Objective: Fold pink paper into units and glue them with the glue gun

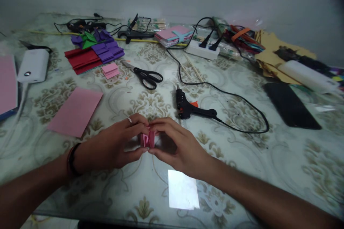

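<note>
A small folded piece of pink paper is pinched between my two hands, low over the patterned tabletop. Thumb and fingers of my left hand close on its left side; a ring and a dark wristband show on that arm. My right hand grips the right side the same way, its fingertips meeting those of the left. Fingers partly hide the paper's top and bottom edges. A flat pink sheet lies to the left of my hands. Beyond them rest black-handled scissors and a black glue gun.
Folded red paper, purple paper and a small pink folded piece lie at back left. A white power bank stands far left. The glue gun's cord loops right toward a white power strip. A dark phone lies right.
</note>
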A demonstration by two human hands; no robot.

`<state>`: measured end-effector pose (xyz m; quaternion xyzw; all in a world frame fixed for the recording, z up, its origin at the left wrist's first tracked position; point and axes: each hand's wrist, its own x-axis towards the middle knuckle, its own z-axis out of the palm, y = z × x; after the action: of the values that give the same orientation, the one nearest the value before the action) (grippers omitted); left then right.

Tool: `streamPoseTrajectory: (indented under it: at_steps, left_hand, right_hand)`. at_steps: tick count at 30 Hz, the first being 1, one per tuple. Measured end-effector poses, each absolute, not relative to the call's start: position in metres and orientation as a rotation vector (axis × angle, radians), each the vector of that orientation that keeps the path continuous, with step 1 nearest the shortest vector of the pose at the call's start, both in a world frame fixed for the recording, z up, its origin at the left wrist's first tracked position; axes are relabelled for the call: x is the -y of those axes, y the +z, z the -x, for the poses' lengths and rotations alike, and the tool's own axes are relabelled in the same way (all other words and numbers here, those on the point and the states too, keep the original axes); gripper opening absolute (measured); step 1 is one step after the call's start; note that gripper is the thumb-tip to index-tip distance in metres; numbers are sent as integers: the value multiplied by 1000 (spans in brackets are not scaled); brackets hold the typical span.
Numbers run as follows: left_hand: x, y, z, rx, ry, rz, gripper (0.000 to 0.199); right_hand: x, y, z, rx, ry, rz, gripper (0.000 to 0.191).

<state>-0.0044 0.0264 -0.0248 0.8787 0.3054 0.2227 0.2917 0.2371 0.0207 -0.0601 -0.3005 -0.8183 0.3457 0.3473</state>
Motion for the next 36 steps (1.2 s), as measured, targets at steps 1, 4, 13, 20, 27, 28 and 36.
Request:
streamPoseTrajectory:
  at_steps: [1,4,13,20,27,28,36]
  left_hand:
    - [-26,-25,4,-816,599,-2333,23]
    - [-27,-27,4,-839,608,-2327,22]
    - [-27,-35,8,-871,598,-2356,27]
    - [-29,-31,9,-930,585,-2478,21]
    - [-32,-34,11,-958,553,-2559,18]
    - [-33,-35,12,-955,547,-2561,16]
    - [-33,-34,13,-958,530,-2554,10]
  right_hand:
    - [-21,-60,-237,2120,897,784,36]
    - [-21,-61,-237,2118,904,795,34]
    - [-21,-61,-237,2142,902,834,31]
    - [-19,-63,-236,2137,832,864,27]
    - [-20,-65,-236,2199,708,879,23]
    - [-20,-65,-236,2207,704,881,23]
    - [-21,-63,-236,2217,684,879,22]
